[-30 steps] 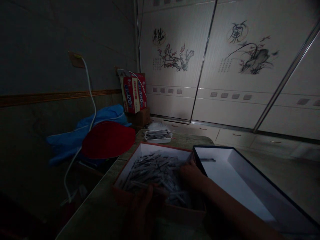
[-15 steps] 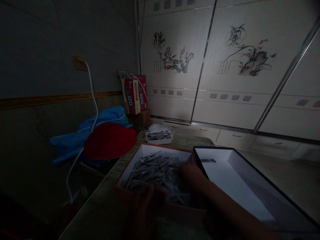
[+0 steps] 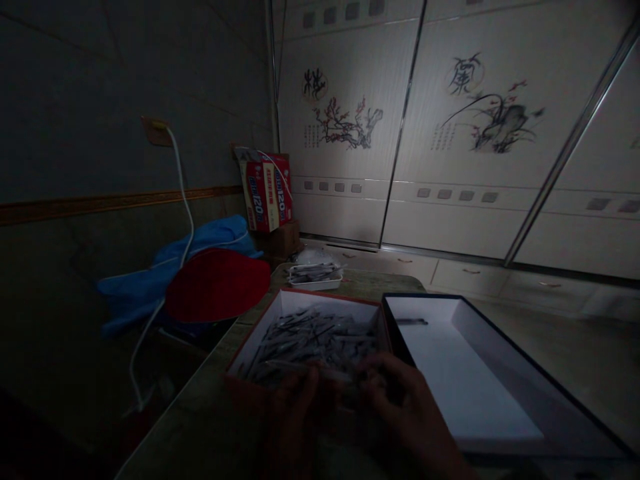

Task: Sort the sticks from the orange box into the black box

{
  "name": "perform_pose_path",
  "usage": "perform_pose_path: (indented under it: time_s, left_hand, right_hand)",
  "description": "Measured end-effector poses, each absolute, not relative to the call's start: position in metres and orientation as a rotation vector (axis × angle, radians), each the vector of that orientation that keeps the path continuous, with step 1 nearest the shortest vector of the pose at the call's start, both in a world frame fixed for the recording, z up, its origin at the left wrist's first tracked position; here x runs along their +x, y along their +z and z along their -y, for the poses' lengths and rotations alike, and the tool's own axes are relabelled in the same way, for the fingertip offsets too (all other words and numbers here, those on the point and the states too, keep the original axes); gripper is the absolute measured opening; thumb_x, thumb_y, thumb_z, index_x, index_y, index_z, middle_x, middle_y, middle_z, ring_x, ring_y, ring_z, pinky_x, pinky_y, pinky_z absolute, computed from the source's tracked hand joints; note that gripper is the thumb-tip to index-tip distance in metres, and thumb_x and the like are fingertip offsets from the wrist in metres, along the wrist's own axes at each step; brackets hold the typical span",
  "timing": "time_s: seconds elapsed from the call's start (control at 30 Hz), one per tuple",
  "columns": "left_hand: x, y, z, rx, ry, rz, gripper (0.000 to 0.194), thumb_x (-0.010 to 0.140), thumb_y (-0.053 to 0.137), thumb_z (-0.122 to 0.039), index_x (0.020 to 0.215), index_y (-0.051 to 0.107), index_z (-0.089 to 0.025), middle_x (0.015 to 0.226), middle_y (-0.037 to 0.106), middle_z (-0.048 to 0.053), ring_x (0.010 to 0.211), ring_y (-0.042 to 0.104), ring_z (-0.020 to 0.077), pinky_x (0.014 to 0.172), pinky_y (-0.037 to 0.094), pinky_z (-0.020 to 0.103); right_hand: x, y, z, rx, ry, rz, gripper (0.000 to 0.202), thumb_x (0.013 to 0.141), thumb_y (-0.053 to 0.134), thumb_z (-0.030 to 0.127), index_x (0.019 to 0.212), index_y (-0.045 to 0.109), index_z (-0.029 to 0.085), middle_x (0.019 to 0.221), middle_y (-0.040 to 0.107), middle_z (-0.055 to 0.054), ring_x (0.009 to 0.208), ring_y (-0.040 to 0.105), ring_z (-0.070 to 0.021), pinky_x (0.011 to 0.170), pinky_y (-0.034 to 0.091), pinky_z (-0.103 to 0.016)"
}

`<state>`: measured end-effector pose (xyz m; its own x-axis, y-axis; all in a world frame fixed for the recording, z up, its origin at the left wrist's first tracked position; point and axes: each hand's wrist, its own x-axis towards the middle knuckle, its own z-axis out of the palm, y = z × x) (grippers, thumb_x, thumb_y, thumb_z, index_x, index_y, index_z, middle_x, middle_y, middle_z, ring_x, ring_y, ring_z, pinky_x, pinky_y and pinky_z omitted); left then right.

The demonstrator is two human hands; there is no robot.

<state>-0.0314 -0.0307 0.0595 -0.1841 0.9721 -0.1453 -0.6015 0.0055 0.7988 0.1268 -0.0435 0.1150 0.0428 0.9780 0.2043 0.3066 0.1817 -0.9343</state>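
A red-edged box [image 3: 330,297] with pale inner walls holds many thin wrapped items [image 3: 310,333] in a loose heap. Over its near edge, my left hand [image 3: 295,397] pinches a thin clear-wrapped item [image 3: 285,365] that points to the left. My right hand [image 3: 393,390] is beside it at the box's near right corner, fingers curled together; what they grip is too dark to make out. Against the box's right side stands a dark-edged box or lid [image 3: 475,367], white inside, with one thin dark item [image 3: 413,322] in its far left part.
A small white tray [image 3: 315,284] of similar thin items stands at the table's [image 3: 200,393] far end. Left of the table are a red round item [image 3: 217,285], blue cloth [image 3: 205,240] and a white cable [image 3: 183,193]. A red carton [image 3: 267,193] stands behind.
My right hand has come back from the heap's right side toward me and now is close to my left hand. My left hand stays near the front edge with the thin item.
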Motion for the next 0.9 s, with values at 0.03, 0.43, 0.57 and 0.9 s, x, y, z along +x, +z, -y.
perform_pose_path:
  time_s: [0.03,0.43,0.57,0.9]
  left_hand:
    - [-0.033,0.066,0.033,0.574,1.510,-0.909,0.043,0.056,0.067,0.015,0.082,0.074,-0.019,0.094,0.075,-0.001,0.103,0.062,0.0101,0.077,0.045,0.001]
    - [-0.037,0.087,0.038,0.861,1.318,-1.246,0.033,0.053,0.079,-0.001,0.076,0.075,-0.024,0.096,0.072,0.001,0.111,0.056,0.0203,0.085,0.050,0.016]
    - [-0.034,0.094,0.038,0.850,1.316,-1.193,0.031,0.053,0.078,0.000,0.073,0.076,-0.023,0.087,0.073,-0.001,0.093,0.064,0.0148,0.079,0.050,0.011]
    - [-0.029,0.111,0.043,0.659,1.251,-0.890,0.022,0.054,0.078,-0.008,0.070,0.073,-0.022,0.083,0.075,0.004,0.084,0.069,0.0253,0.074,0.057,0.030]
  right_hand:
    - [0.126,0.112,0.045,-1.305,0.869,1.398,0.013,0.075,0.059,0.028,0.080,0.065,0.018,0.070,0.061,-0.001,0.064,0.054,-0.0150,0.055,0.041,-0.022]
    - [0.110,0.099,0.055,-1.169,1.117,0.915,0.032,0.064,0.075,0.043,0.079,0.065,0.017,0.051,0.059,0.002,0.044,0.053,-0.0099,0.042,0.039,-0.018]
    - [0.109,0.096,0.057,-1.131,1.129,0.852,0.035,0.062,0.076,0.045,0.079,0.065,0.017,0.049,0.062,0.000,0.045,0.056,-0.0109,0.044,0.042,-0.018]
    - [0.119,0.089,0.059,-1.240,0.954,1.162,0.032,0.075,0.064,0.048,0.080,0.066,0.017,0.063,0.066,-0.003,0.054,0.059,-0.0147,0.048,0.045,-0.022]
